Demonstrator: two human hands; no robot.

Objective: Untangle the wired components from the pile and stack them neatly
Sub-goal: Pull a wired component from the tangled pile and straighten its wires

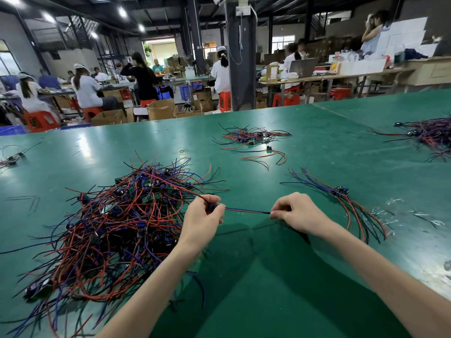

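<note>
A big tangled pile (117, 220) of red, blue and black wires with small circuit boards lies on the green table (256, 276), left of centre. My left hand (203, 219) grips a small wired component at the pile's right edge; its red wire trails back into the pile. My right hand (296, 212) pinches the far end of that component's blue and red wires (246, 211), stretched taut between both hands. A neat stack of sorted components (341, 192), wires fanned both ways, lies to the right of my right hand.
A smaller wire pile (253, 136) and one loose component (268, 150) lie further back at centre. Another pile (429, 135) sits at the far right, a few components (11, 158) at the far left. Clear plastic wrap (402, 215) lies at right. People work at benches behind.
</note>
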